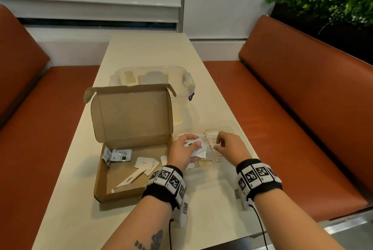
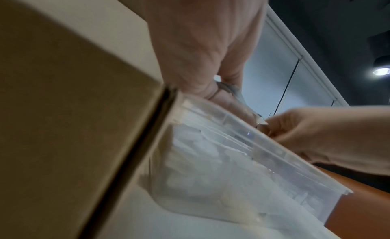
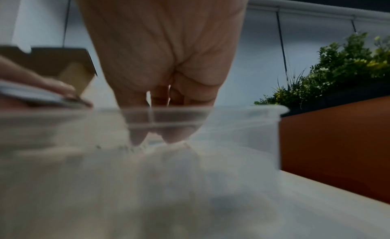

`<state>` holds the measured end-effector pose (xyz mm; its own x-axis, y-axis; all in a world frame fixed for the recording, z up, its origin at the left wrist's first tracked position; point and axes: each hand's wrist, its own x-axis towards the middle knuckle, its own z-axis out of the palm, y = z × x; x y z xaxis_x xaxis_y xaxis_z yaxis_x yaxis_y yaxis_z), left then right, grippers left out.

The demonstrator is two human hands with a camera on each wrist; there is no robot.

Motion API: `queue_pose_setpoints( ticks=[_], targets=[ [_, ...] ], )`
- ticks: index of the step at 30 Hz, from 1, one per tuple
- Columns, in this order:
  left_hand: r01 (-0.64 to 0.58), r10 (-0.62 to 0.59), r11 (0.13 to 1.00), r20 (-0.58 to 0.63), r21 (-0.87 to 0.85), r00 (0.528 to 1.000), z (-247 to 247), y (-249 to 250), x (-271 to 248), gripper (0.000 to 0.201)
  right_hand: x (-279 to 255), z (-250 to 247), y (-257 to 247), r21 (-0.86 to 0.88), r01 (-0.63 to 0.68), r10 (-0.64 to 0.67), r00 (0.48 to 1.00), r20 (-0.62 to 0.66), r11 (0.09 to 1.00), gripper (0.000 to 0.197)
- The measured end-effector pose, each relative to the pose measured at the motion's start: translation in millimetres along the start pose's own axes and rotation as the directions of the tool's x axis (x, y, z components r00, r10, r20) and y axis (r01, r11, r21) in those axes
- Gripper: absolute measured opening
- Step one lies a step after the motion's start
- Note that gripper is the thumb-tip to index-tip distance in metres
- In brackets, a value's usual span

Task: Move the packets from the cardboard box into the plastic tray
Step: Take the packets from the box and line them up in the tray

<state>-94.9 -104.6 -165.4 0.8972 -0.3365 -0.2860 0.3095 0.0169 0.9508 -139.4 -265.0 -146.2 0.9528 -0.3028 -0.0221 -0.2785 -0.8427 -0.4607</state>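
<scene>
Two hands over plastic tray (image 1: 245, 138), 3 o'clock of cardboard box (image 1: 129, 171). Left hand (image 1: 182, 148) pinches Stevia packets (image 1: 198, 148), long axis toward 2 o'clock. Right hand (image 1: 229, 144) fingers curled down into tray; hold unclear. More packets in box.

The clear plastic tray (image 1: 238, 128) is faint in the head view, its rim hard to trace. The left hand (image 1: 181, 151) covers part of a Stevia packet (image 1: 198, 148), hiding most of its print. In the right wrist view, the right hand's fingertips (image 3: 137, 139) blur behind the tray wall; any grasp cannot be told.
</scene>
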Motion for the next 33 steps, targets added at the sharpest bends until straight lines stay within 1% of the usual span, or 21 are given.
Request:
queue_pose_setpoints(
  ticks=[1, 2, 3, 5, 7, 9, 12, 13, 15, 16, 18, 20, 22, 23, 27, 31, 33],
  targets=[
    [-0.007, 0.007, 1.0, -0.001, -0.006, 1.0, 0.1, -0.2, 0.3, 0.009, -1.2, -0.9, -4.8, 0.076, 0.012, -0.008, 0.998, -0.058, 0.997, 0.01],
    [-0.012, 0.012, 1.0, -0.003, -0.013, 1.0, 0.3, -0.5, 0.7, 0.008, -2.1, -1.9, -10.4, 0.171, 0.023, -0.008, 0.996, -0.086, 0.985, 0.014],
    [-0.015, 0.015, 1.0, -0.006, -0.017, 1.0, 0.7, -0.9, 1.0, 0.007, -3.2, -3.2, -16.6, 0.278, 0.025, -0.005, 0.997, -0.073, 0.96, 0.018],
    [-0.026, 0.026, 1.0, -0.022, -0.005, 0.999, 1.3, -0.9, 1.9, 0.005, -5.3, -5.5, -26.9, 0.439, -0.004, -0.011, 0.999, 0.031, 0.899, 0.021],
    [-0.033, 0.033, 0.999, -0.049, -0.003, 0.998, 1.2, -0.8, 3.2, 0.006, -6.3, -5.8, -30.9, 0.516, -0.036, -0.021, 0.994, 0.105, 0.856, 0.019],
    [-0.009, 0.008, 1.0, -0.046, -0.03, 0.999, 1.7, 0.1, 3.6, 0.009, -5.8, -5.5, -30.2, 0.577, -0.059, -0.013, 0.993, 0.12, 0.815, 0.017],
    [0.096, -0.096, 0.985, 0.013, -0.14, 0.995, 2.9, 2.3, 2.3, 0.02, -5.9, -4.5, -24.9, 0.643, -0.101, 0.019, 0.991, 0.133, 0.759, 0.015],
    [0.126, -0.12, 0.975, 0.039, -0.183, 0.992, 3.0, 2.7, 1.4, 0.019, -5.9, -4.2, -22.4, 0.667, -0.116, 0.031, 0.99, 0.137, 0.736, 0.015],
    [0.145, -0.124, 0.964, 0.109, -0.222, 0.986, 2.4, 2.6, -1.1, 0.011, -6.1, -4.4, -17.4, 0.688, -0.129, 0.048, 0.99, 0.136, 0.714, 0.017],
    [0.137, -0.106, 0.968, 0.149, -0.21, 0.983, 2.3, 2.2, -2.7, 0.012, -6.3, -4.7, -15.7, 0.687, -0.131, 0.053, 0.99, 0.133, 0.715, 0.018],
    [0.102, -0.073, 0.986, 0.205, -0.134, 0.976, 2.6, -0.1, -4.0, 0.03, -7.0, -5.8, -14.0, 0.682, -0.123, 0.049, 0.991, 0.127, 0.721, 0.018],
    [0.067, -0.055, 0.996, 0.209, -0.053, 0.976, 3.8, -0.1, -5.4, 0.04, -7.2, -6.2, -13.6, 0.657, -0.09, 0.027, 0.994, 0.106, 0.748, 0.013],
    [0.051, -0.04, 0.998, 0.202, -0.048, 0.979, 5.0, -0.4, -5.2, 0.041, -6.7, -5.8, -13.6, 0.616, -0.062, 0.022, 0.997, 0.072, 0.785, 0.007],
    [0.045, -0.034, 0.998, 0.204, -0.053, 0.978, 5.1, -0.3, -5.1, 0.042, -6.2, -5.7, -13.5, 0.606, -0.061, 0.032, 0.998, 0.058, 0.793, 0.007],
    [0.036, -0.027, 0.999, 0.225, -0.035, 0.974, 4.1, -2.5, -4.7, 0.045, -5.4, -6.3, -12.7, 0.609, -0.089, 0.061, 0.996, 0.066, 0.788, 0.013],
    [0.044, -0.033, 0.998, 0.195, -0.054, 0.98, 3.7, -6.0, -4.6, 0.041, -6.7, -5.7, -11.4, 0.6, -0.121, 0.095, 0.993, 0.075, 0.791, 0.012],
    [0.04, -0.027, 0.997, 0.175, -0.067, 0.984, 5.1, -6.6, -4.5, 0.041, -7.7, -5.4, -10.3, 0.624, -0.137, 0.123, 0.99, 0.066, 0.769, 0.009]
  ],
)
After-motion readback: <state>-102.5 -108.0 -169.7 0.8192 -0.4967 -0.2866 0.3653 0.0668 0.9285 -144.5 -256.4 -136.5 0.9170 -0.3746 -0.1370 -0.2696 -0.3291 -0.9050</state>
